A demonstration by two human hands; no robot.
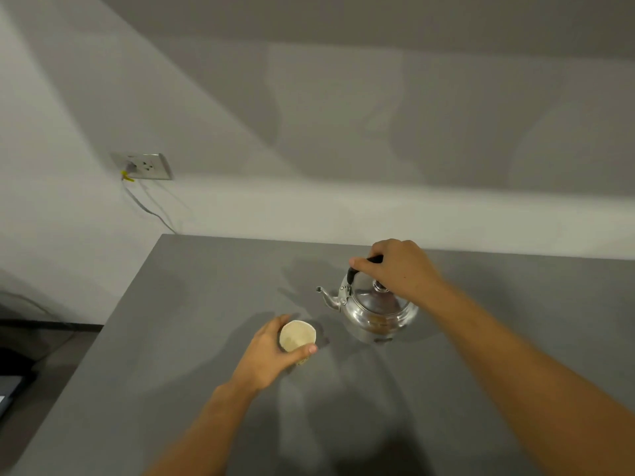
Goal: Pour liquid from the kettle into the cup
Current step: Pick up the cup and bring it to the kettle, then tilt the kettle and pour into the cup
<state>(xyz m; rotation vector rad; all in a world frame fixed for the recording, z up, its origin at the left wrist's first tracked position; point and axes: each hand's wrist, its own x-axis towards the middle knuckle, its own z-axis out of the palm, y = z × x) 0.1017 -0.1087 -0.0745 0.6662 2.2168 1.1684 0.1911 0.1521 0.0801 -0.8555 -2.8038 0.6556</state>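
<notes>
Grey table against a plain pale wall, wall socket at the far left with a cable hanging down behind the table edge. Right hand fingers wrapped shut over the black handle of the steel kettle; thumb tip lies on the handle's spout-side end, other fingers curl over the top. Kettle body sits directly under those fingers, upright on the table, lid on, spout pointing left toward the other hand. Left hand fingers curved around the cup, thumb pressed on the cup's near side, remaining fingers behind its far-left side. Cup upright on the table, mouth open between thumb and fingers, inside looks pale; can't tell if there's liquid in it. Cup stands near the kettle, just below-left of the spout, not touching it. Both forearms bare.
</notes>
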